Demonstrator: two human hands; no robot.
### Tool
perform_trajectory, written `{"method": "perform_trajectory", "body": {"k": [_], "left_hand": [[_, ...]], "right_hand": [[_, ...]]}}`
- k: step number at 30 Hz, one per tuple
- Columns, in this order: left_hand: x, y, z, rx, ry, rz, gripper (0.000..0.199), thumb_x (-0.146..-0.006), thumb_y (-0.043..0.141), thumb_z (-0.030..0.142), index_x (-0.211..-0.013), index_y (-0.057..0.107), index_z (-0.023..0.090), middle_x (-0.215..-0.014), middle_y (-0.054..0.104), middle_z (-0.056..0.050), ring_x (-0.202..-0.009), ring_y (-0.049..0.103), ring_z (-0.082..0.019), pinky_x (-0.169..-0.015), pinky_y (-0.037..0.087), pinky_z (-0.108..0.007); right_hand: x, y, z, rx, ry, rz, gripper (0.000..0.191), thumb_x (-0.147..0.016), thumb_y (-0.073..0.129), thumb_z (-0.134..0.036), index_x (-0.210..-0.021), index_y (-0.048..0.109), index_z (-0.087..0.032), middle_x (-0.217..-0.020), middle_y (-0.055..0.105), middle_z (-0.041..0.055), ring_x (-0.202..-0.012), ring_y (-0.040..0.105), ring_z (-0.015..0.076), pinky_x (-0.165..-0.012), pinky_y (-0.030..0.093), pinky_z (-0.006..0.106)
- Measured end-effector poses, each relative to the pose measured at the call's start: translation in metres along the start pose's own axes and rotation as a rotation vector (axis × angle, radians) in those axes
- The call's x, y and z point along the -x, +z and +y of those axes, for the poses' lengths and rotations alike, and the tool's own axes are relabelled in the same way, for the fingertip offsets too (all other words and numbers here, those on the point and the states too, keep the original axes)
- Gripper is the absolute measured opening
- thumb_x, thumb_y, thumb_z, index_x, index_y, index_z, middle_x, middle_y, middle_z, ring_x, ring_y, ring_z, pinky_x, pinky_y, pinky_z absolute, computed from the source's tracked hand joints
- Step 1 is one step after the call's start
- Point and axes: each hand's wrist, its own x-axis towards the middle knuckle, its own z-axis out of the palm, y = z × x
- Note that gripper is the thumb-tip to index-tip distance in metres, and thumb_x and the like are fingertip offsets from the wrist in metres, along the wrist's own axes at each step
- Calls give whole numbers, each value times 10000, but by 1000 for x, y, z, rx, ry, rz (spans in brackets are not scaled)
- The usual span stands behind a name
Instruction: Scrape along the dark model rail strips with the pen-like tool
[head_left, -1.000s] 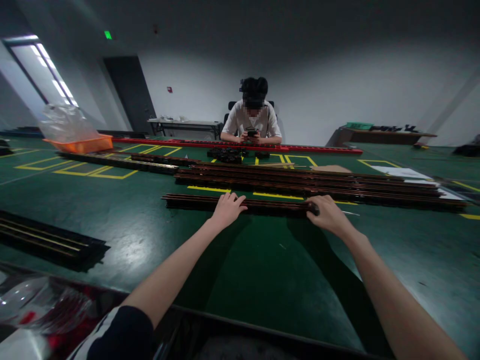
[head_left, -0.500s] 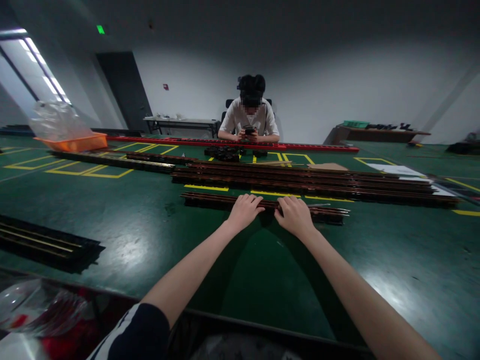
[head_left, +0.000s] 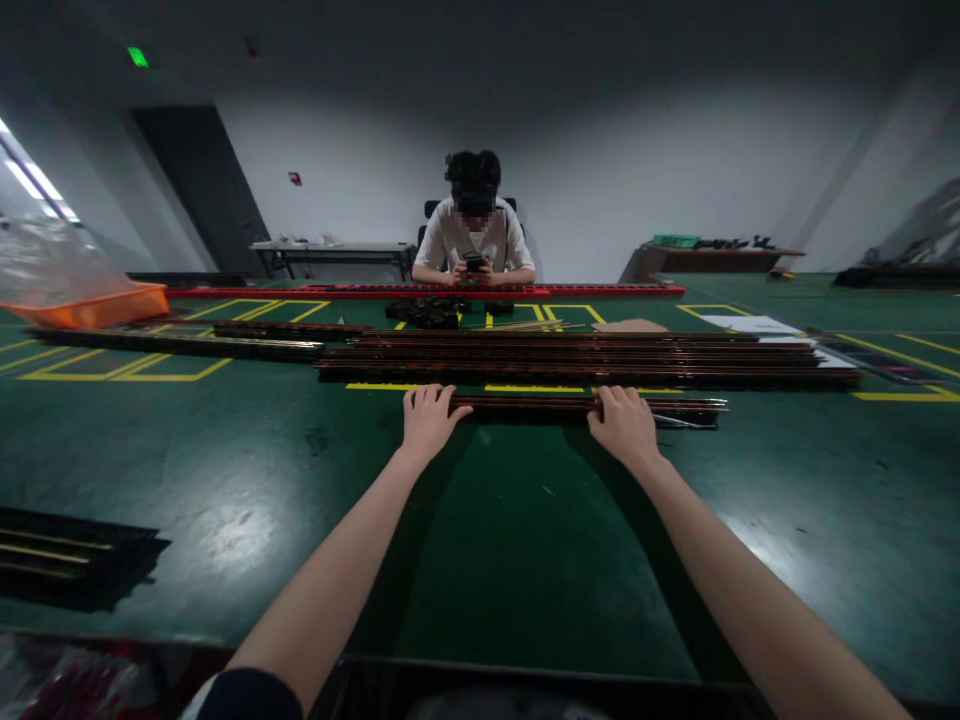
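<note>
A short bundle of dark, coppery strips (head_left: 525, 404) lies crosswise on the green table in front of me. My left hand (head_left: 429, 422) is closed on its left end, fingers over the far side and thumb on the near side. Further right, my right hand (head_left: 624, 424) grips the same bundle, whose right end sticks out past the fingers with a thin pale strip (head_left: 675, 422) beside it. Just beyond lies a larger stack of long coppery strips (head_left: 570, 358). The undersides of both hands are hidden.
Another person (head_left: 474, 235) sits across the table (head_left: 517, 560), holding a small dark object. An orange tray (head_left: 112, 305) with clear plastic stands at the left. Dark strips (head_left: 75, 550) lie near left. A red rail (head_left: 585, 292) and black parts (head_left: 424, 312) lie farther back.
My hands have moved apart along the short bundle, the left one to its left end. The bundle now lies straighter and farther right relative to the stack. The view has turned slightly right.
</note>
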Motion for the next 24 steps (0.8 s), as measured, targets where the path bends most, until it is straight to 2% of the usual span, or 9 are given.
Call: {"method": "perform_trajectory", "body": {"k": [4,6,10,13,15,17,20,24], "left_hand": [[1,-1,0,22,-101,-39,541,-880,337,585,-1211,548,213,-1259,533,-138,-1214,413,-299,-1042,209,-606],[2,-2,1,71,-131,-69,543,-872,345,596,-1214,538,222,-1274,514,-142,-1227,394,-310,-1011,235,-644],[3,-6,1,185,-132,-90,526,-858,387,587,-1195,546,216,-1261,490,-137,-1234,385,-297,-968,365,-577],[4,-8,2,212,-174,-81,495,-827,448,593,-1158,587,251,-1363,380,-122,-1313,286,-328,-1011,312,-590],[5,-8,3,219,-216,-42,493,-794,497,604,-1139,610,270,-1438,272,-108,-1363,172,-367,-1041,260,-595],[6,-8,4,240,-266,18,531,-767,529,615,-1167,598,272,-1464,224,-106,-1374,124,-389,-1053,244,-585],[4,-9,2,338,-371,90,497,-831,467,557,-1198,576,239,-1430,306,-127,-1338,256,-360,-1054,275,-557],[0,-10,-8,582,-622,193,372,-921,332,303,-1145,596,168,-1304,477,-142,-1188,488,-259,-1008,393,-443]], "right_hand": [[0,1,5,-40,3,13,200,-763,460,-180,-905,598,-154,-920,629,128,-904,503,261,-753,414,370],[0,1,5,-63,1,8,196,-762,460,-174,-893,604,-149,-927,622,130,-907,502,261,-766,433,375],[0,0,7,-133,-61,55,189,-765,480,-185,-889,616,-144,-1021,573,143,-997,473,273,-832,460,383],[0,-3,6,-192,-102,108,166,-769,475,-176,-858,615,-161,-1039,550,147,-1002,467,282,-832,468,416],[-2,-9,2,-250,-94,144,191,-778,431,-137,-843,608,-168,-985,558,141,-952,485,269,-819,466,417],[-3,-16,-4,-333,-92,183,250,-797,374,-113,-872,605,-171,-912,571,127,-906,505,249,-822,458,395],[-4,-27,-16,-497,-114,229,272,-855,341,-187,-927,603,-168,-867,600,116,-865,542,227,-814,452,359],[-3,-36,-30,-676,16,277,323,-884,327,-333,-899,609,-175,-876,645,103,-858,588,216,-775,459,331]]}}
